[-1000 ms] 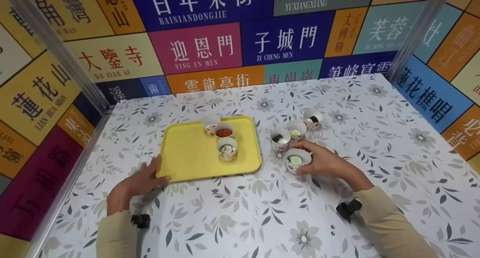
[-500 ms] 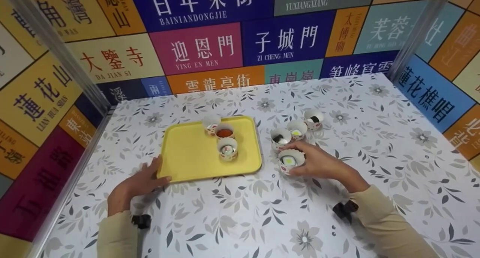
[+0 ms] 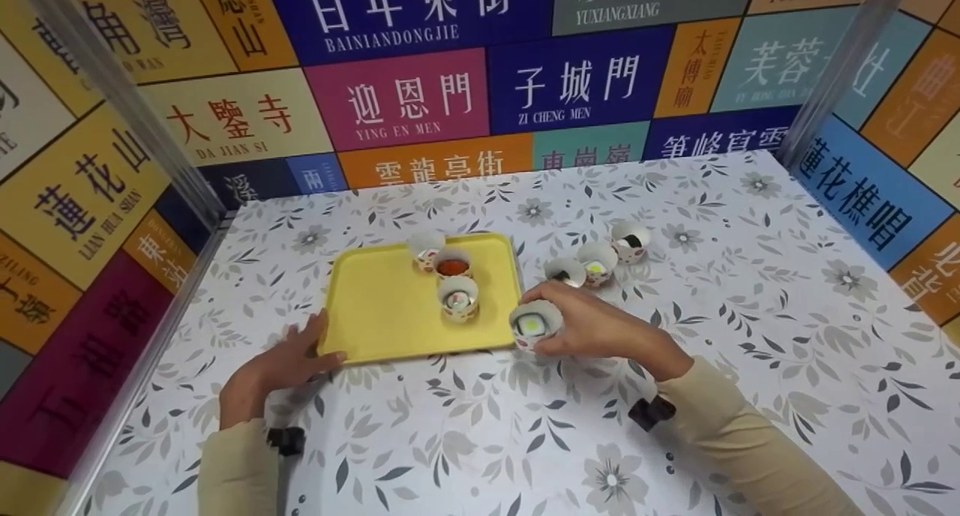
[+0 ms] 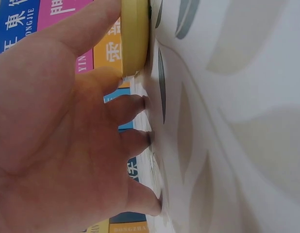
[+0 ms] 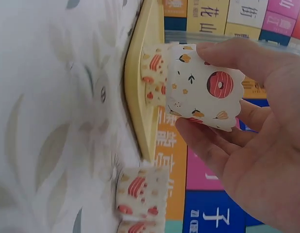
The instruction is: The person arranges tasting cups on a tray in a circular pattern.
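My right hand [image 3: 600,325] grips a white paper baking cup [image 5: 208,90] with a scalloped rim and donut print, fingers and thumb round its sides. Inside that cup sits a sushi roll [image 3: 531,324] with a yellow-green centre. In the right wrist view the cup is off the table; in the head view it overlaps the right edge of the yellow tray [image 3: 382,291]. At the tray's front left corner my left hand [image 3: 281,362] touches the edge with thumb and forefinger, its other fingertips resting on the table. Three cups, one with an orange-red filling [image 3: 453,267], stand on the tray's right half.
Right of the tray, three more cups stand in a slanting row: a partly hidden one [image 3: 564,272] by my right hand, one with a yellow-topped piece [image 3: 597,264], and a far one [image 3: 630,242] with a black-banded piece. Sign-patterned walls [image 3: 409,96] border the flowered table.
My right hand has carried the cup left from beside the row of cups to the tray's right edge. My left hand has stayed at the tray corner.
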{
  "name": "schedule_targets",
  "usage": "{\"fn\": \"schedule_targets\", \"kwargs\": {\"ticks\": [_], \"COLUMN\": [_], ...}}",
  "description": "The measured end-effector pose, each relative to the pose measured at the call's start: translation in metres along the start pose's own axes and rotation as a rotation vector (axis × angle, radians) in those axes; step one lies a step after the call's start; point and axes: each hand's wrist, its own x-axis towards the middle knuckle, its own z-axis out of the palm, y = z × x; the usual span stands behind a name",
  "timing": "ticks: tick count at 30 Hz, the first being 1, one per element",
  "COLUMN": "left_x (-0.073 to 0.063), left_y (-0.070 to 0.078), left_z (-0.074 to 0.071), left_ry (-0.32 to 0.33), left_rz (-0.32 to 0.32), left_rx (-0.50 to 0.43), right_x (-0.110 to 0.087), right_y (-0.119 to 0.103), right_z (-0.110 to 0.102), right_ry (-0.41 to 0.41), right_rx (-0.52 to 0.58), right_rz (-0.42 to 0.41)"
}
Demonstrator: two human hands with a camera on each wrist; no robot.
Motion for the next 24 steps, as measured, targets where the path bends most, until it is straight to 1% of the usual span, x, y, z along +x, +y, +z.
{"fn": "schedule_targets", "kwargs": {"ticks": [4,6,9,15,20,24], "left_x": [0.002,0.002,0.002,0.0,0.0,0.001], "left_y": [0.0,0.0,-0.001,-0.001,-0.001,-0.001], "left_z": [0.0,0.0,-0.001,-0.002,-0.002,-0.002], "left_ry": [-0.004,-0.005,-0.009,-0.022,-0.016,-0.017], "left_rz": [0.027,0.03,0.04,0.057,0.042,0.039], "left_rx": [-0.01,-0.014,-0.011,0.012,0.002,-0.006], "right_x": [0.008,0.013,0.02,0.034,0.043,0.05], "right_y": [-0.012,-0.017,-0.026,-0.042,-0.049,-0.051], "right_z": [0.002,0.002,0.002,0.008,0.016,0.022], "right_ry": [-0.037,-0.05,-0.072,-0.098,-0.097,-0.066], "right_rx": [-0.017,-0.031,-0.053,-0.104,-0.091,-0.074], "right_rz": [-0.037,-0.048,-0.062,-0.129,-0.17,-0.22]}}
